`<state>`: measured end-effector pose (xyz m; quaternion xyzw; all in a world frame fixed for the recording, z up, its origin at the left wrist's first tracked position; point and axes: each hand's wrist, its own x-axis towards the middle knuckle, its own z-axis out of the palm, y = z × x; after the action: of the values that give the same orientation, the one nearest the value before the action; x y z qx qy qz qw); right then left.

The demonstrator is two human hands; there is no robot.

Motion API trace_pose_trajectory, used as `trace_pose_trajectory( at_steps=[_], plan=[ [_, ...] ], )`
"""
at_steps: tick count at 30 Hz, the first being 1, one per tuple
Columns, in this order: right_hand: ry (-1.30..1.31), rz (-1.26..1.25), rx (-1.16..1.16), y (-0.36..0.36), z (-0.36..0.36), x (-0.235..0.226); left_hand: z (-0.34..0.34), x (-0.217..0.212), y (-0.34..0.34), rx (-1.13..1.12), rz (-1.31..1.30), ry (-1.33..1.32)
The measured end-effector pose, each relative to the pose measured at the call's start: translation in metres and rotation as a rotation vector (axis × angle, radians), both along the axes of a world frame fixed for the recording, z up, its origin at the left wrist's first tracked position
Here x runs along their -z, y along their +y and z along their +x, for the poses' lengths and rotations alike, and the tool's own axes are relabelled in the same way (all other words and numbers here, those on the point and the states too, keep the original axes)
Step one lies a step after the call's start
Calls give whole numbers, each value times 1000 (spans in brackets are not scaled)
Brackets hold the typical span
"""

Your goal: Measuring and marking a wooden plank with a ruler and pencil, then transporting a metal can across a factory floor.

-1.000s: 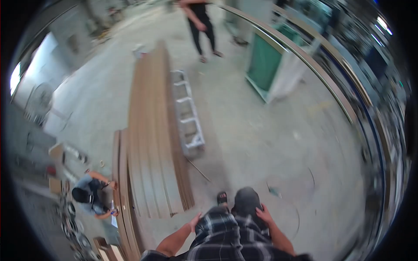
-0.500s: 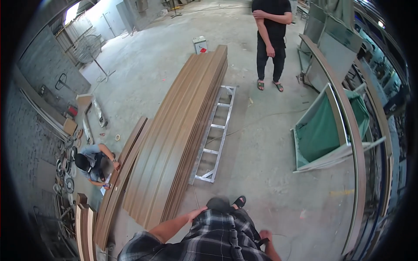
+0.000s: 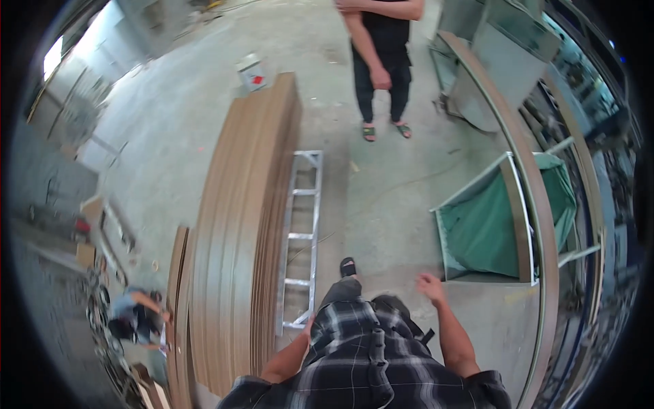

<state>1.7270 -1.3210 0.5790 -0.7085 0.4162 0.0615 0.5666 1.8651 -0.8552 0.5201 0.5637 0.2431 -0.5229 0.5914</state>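
Panels (image 3: 235, 225), brown, stacked left of your left hand (image 3: 310, 326) and running well ahead of it; silvery ladder-shaped frame (image 3: 301, 236) just ahead of that hand, alongside the stack; left hand is mostly hidden at your thigh, can't tell its grip; your right hand (image 3: 430, 288) is empty, fingers loosely spread, clear of your body; green cloth (image 3: 477, 225) in a pale framework sits ahead and right of it.
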Motion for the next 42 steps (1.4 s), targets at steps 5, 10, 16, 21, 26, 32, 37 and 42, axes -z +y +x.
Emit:
trace_pose_trajectory(
  at_steps=[5, 10, 16, 21, 26, 32, 37, 42],
  plan=[
    [-101, 326, 358, 15, 29, 36, 173, -38, -99, 205, 16, 368],
    [54, 222, 240, -65, 90, 55, 283, -36, -156, 136, 334, -84],
    [175, 249, 169, -222, 178, 122, 366, -71, -277, 102, 347, -182],
    [-129, 71, 357, -344, 342, 26, 421, -44, -362, 48, 522, -478],
    [-243, 57, 322, -430, 437, 6, 494, 7, -419, -50, 349, 122],
    [94, 180, 242, -455, 439, 40, 584, -26, -555, 248, 34, 325],
    [423, 446, 258, -463, 471, -11, 678, -13, -619, 437, 27, 298],
    [547, 51, 272, -527, 555, -5, 735, -41, -676, 774, 198, 133]
  ],
)
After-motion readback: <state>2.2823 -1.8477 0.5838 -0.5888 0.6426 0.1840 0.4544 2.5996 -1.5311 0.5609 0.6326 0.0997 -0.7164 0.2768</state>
